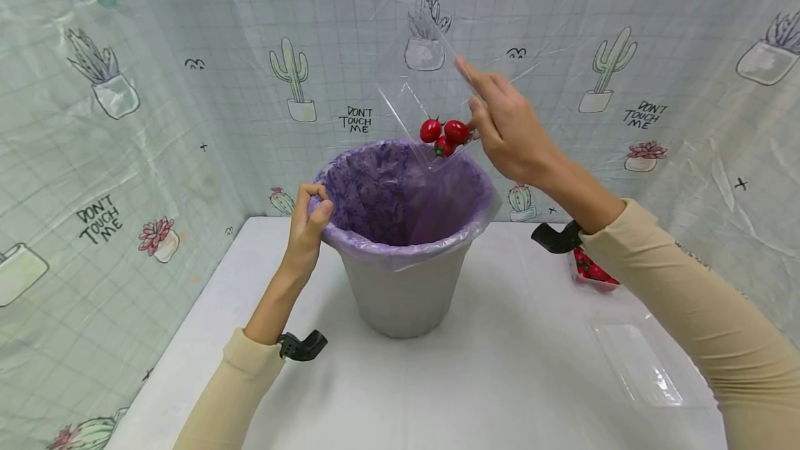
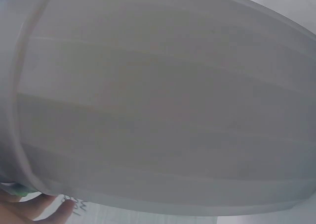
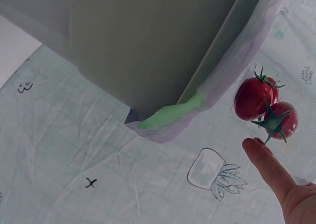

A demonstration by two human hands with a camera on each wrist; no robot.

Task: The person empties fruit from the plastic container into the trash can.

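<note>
A grey bin (image 1: 403, 294) stands upright on the table, lined with a purple patterned bag (image 1: 375, 203) folded over its rim. My left hand (image 1: 306, 231) grips the rim on the left side, fingers curled over the bag; the bin's wall (image 2: 163, 100) fills the left wrist view. Above the far right of the opening, my right hand (image 1: 515, 127) holds a clear plastic tray (image 1: 390, 108), tilted steeply. Three cherry tomatoes (image 1: 430, 130) lie together at the tray's low end. In the right wrist view two tomatoes (image 3: 256, 99) show near my thumb; the tray's outline is faint.
A clear punnet of red tomatoes (image 1: 594, 273) sits at the right, partly behind my right sleeve. Nearer, a clear plastic lid or tray (image 1: 637, 360) lies on the white table (image 1: 500, 380). Printed plastic sheeting (image 1: 225, 117) encloses the table's back and sides.
</note>
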